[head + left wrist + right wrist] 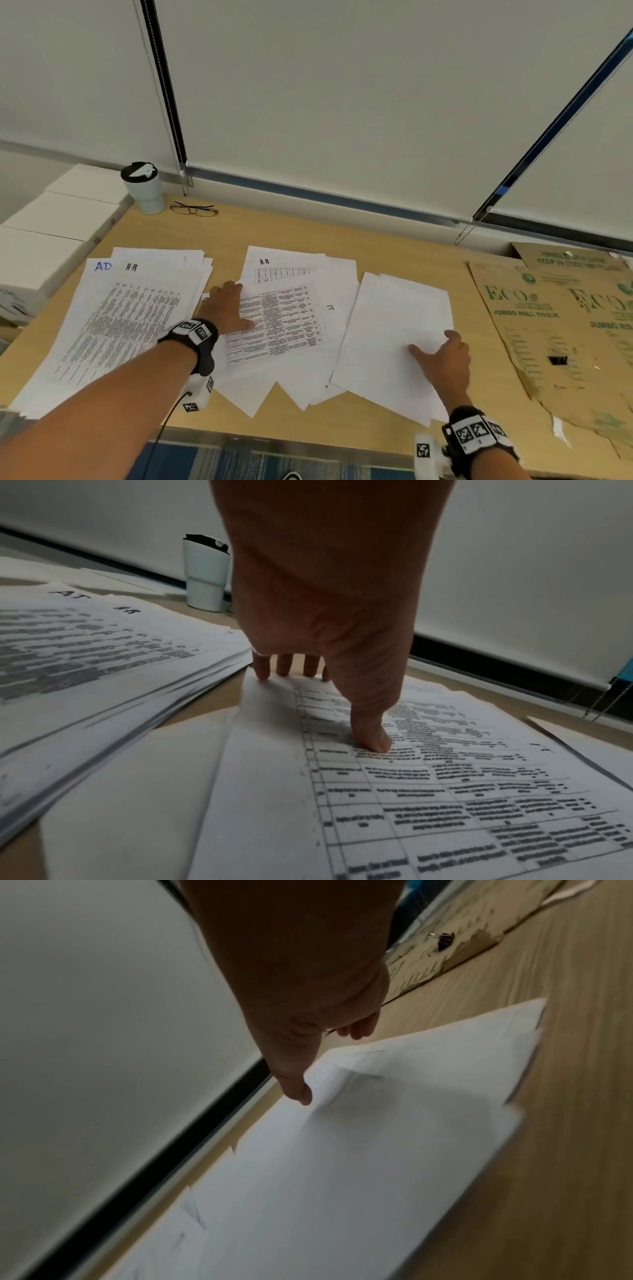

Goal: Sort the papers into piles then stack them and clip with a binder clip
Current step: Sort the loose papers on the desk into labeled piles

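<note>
The left hand [230, 310] lies flat, fingers straight, pressing a printed table sheet [284, 318] at frame center. The right hand [443, 363], lower right, rests spread on a blank pile [387, 329], thumb out, gripping nothing. A 3rd pile [116, 318] sits left; a black binder clip [557, 360] lies on cardboard [548, 308], far right.

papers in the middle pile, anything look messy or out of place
Yes. The middle pile of white printed sheets under the left hand is fanned out, corners at different angles. The black binder clip lies apart on the torn brown cardboard.
</note>
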`<state>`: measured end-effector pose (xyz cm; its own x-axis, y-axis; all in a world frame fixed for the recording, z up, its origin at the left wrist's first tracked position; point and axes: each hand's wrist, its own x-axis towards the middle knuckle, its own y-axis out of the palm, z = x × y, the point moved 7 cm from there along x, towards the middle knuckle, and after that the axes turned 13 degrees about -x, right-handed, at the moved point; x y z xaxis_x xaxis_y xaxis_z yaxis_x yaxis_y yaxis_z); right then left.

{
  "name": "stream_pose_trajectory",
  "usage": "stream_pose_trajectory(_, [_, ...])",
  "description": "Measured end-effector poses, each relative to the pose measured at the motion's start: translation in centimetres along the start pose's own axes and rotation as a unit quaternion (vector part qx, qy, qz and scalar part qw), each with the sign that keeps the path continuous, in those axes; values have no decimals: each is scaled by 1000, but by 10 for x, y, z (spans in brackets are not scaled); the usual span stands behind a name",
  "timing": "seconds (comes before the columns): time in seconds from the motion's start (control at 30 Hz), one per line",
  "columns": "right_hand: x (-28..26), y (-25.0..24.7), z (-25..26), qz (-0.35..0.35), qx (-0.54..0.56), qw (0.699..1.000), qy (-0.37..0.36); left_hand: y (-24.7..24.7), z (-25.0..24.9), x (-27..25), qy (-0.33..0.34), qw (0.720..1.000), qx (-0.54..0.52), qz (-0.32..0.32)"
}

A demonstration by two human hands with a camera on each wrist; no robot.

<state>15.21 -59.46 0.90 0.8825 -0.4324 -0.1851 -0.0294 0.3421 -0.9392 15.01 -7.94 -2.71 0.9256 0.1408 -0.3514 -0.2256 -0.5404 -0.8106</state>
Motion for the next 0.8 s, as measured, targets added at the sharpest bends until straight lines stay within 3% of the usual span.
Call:
stream_pose_trajectory(0.13, [-11,35,0,110,-112,986,-54,-6,0,-1,-25,999,38,17])
stream_pose_trajectory(0.3, [-9,31,12,103,-179,978,-31,-10,13,-8,-51,997,36,34])
stream_pose_trajectory(0.4, [-14,24,41,48,-218,971,-82,-11,17,-12,-53,997,36,44])
stream_pose_trajectory(0.47, [-22,26,70,34,-154,979,-128,-12,17,-14,-48,998,19,45])
stream_pose_trajectory(0.63, [-50,51,152,90,-43,967,-233,-33,37,-19,-57,977,-204,-29])
stream_pose_trajectory(0.73, [-63,72,192,133,-15,963,-235,-48,66,-34,-107,933,-331,-86])
stream_pose_trajectory(0.8, [-70,88,209,171,-21,962,-211,-51,84,-46,-128,911,-381,-90])
